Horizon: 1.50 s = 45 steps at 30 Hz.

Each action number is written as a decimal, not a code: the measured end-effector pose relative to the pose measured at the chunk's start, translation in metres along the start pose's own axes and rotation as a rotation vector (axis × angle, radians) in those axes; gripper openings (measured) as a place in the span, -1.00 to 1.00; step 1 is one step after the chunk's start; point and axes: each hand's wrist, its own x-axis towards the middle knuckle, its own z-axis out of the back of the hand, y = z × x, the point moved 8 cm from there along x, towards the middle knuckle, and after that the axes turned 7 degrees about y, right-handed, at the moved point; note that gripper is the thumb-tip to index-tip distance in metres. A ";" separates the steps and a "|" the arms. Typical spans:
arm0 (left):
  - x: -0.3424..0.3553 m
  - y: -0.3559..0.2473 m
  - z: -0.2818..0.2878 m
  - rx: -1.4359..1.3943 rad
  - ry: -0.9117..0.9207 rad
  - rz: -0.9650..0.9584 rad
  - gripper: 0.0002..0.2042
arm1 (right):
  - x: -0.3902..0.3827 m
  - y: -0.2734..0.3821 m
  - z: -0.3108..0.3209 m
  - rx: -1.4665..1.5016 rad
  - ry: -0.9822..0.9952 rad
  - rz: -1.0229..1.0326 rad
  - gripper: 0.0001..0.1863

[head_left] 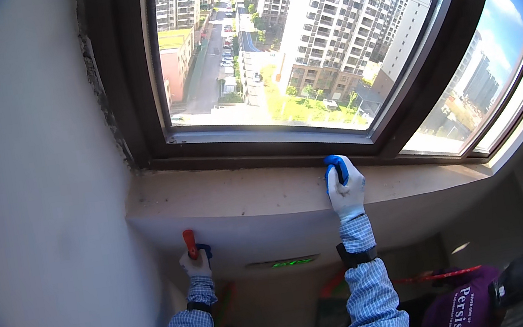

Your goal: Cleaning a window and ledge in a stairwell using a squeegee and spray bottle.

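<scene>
1. The right hand (pixel 347 192), in a white glove, is seen up on the pale window sill (pixel 225 192), just below the dark window frame (pixel 273 150). Its grip is clamped around a blue-handled tool (pixel 336 168), which sticks up past the fingers toward the frame. What sort of tool it is can't be told; only the blue top is shown.
2. The left hand (pixel 196 262), also gloved in white, is held lower down, against the front face under the sill. Its grip is closed on an orange-handled tool (pixel 189 243), with the orange end poking straight up out of the fist and a bit of blue seen beside it.
3. The two tools are kept well apart, blue one up right, orange one lower left.
4. Count: two gloved hands, two tools, one in each. Two blue checked sleeves (pixel 367 283), each with a dark wrist strap.
5. One other person (pixel 478 303) is seen at bottom right, in a purple top and dark cap.
6. A white wall (pixel 43 196) is seen to the left, and tower blocks (pixel 333 10) through the glass.
</scene>
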 end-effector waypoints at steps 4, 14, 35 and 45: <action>0.000 -0.014 -0.005 0.094 0.002 0.019 -0.90 | 0.008 -0.001 0.001 0.035 0.015 -0.027 -0.86; -0.004 -0.018 0.001 0.014 0.035 -0.092 -0.90 | 0.002 0.001 -0.004 0.006 0.038 -0.042 -0.86; 0.017 0.010 -0.039 0.180 0.125 0.108 -0.83 | 0.018 -0.050 -0.013 -0.087 0.014 -0.188 -0.85; 0.027 0.000 -0.035 0.040 0.084 0.108 -0.88 | 0.034 -0.038 -0.022 -0.109 0.028 -0.206 -0.78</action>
